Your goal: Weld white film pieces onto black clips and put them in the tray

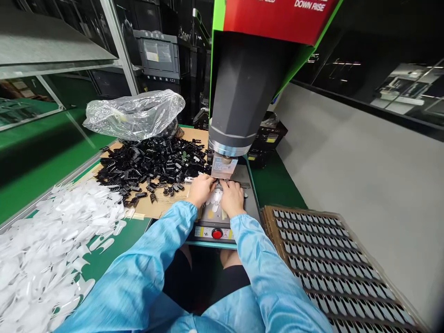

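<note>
Grey surface (252, 208) bears white pieces (216, 198), probably light, best edge-gripped; left hand (201, 190) and right hand (232, 198) curl narrowly, contents unclear.

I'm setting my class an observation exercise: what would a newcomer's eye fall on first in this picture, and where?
Probably the red, green and black machine head at top centre, with the left hand and right hand close together below it. Next, perhaps, the heaped black pieces left of centre and white pieces at far left. At lower right sits a tray filled in neat rows.
</note>
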{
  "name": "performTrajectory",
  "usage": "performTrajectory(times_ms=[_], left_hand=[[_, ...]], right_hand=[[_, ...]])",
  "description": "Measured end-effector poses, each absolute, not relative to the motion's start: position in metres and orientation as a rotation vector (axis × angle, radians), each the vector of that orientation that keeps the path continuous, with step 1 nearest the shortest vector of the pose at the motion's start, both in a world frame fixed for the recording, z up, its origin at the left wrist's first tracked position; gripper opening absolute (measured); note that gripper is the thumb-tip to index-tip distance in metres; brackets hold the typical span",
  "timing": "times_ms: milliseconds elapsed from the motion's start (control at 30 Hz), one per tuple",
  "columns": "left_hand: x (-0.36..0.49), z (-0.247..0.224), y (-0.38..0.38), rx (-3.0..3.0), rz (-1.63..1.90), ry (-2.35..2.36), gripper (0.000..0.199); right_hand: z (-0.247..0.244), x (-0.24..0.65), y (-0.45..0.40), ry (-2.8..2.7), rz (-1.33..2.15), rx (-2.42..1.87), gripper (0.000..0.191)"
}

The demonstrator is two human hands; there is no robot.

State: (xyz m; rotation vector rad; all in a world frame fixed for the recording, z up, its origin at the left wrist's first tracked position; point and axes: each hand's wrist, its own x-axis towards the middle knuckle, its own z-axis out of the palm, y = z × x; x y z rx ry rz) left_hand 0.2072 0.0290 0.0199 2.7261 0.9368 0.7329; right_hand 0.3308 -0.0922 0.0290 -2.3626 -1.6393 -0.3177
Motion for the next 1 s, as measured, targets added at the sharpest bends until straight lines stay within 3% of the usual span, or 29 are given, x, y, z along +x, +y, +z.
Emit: performTrajectory(times_ms=[467,700,833,1000], left_hand=[[0.196,0.051,0.014,2.891,0.418,0.916,0.043],[0.092,0.032,-0.007,2.797,0.507,0.827,0.056],[0.031,0.003,-0.035,2.853,0.386,0.806,0.069],[0.019,-0.011,-0.047,2.911,0.336,0.868,0.073]], right_hand=[[0.035,0.338,-0.092,-1.623,-0.208,-2.221,0.059],[0.006,0.358,-0.198,-1.504,-0.226,-2.080,0.049],[-0.025,0.361,-0.265,-1.515,-0.217,-2.165,0.057],[-0.042,0.362,-0.285,-1.544,-0.244,-2.251,0.067]])
